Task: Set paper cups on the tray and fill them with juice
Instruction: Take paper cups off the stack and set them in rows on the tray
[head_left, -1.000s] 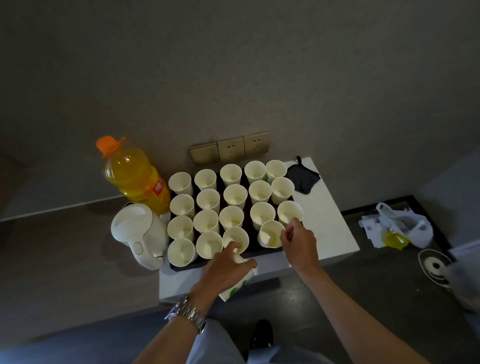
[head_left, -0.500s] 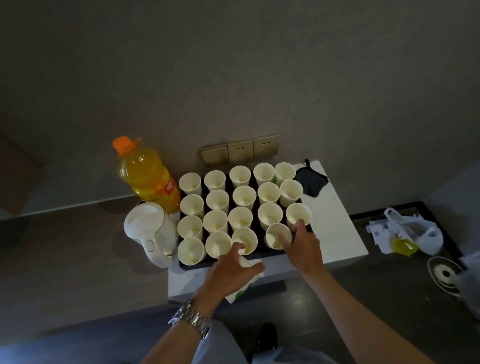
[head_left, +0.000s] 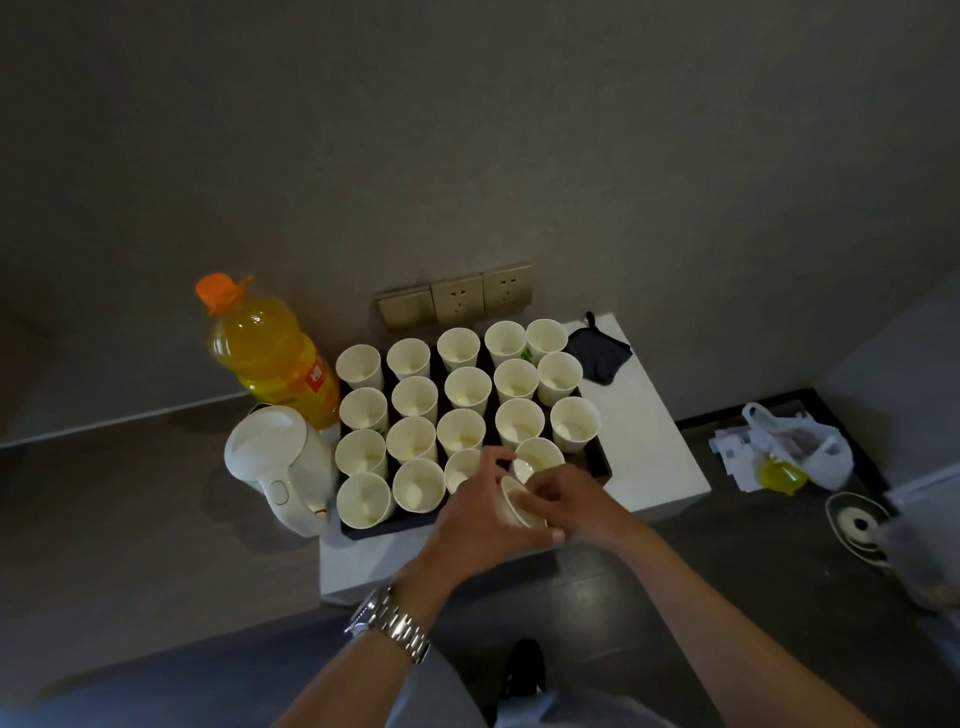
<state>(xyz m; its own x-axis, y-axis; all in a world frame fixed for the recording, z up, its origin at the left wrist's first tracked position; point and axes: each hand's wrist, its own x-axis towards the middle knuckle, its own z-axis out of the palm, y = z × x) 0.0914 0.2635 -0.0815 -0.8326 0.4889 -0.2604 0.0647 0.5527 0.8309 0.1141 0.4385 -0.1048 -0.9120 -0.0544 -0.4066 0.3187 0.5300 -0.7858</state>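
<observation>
Several white paper cups (head_left: 462, 388) stand upright in rows on a black tray (head_left: 599, 458) on a small white table (head_left: 652, 457). At the tray's front edge my left hand (head_left: 475, 522) grips a short stack of paper cups (head_left: 511, 505), tilted with its mouth toward the tray. My right hand (head_left: 579, 503) meets it from the right and pinches the rim of the stack's top cup. A big bottle of orange juice (head_left: 270, 356) with an orange cap stands capped to the left of the tray.
A white electric kettle (head_left: 280, 462) sits at the tray's left front corner, below the bottle. A black cloth (head_left: 598, 353) lies at the table's back right. Wall sockets (head_left: 457, 299) are behind the tray. A plastic bag (head_left: 797, 452) and papers lie on the dark floor to the right.
My right hand has let go of the cup it set at the tray's front right and come back to the stack. My left hand has raised the stack toward it.
</observation>
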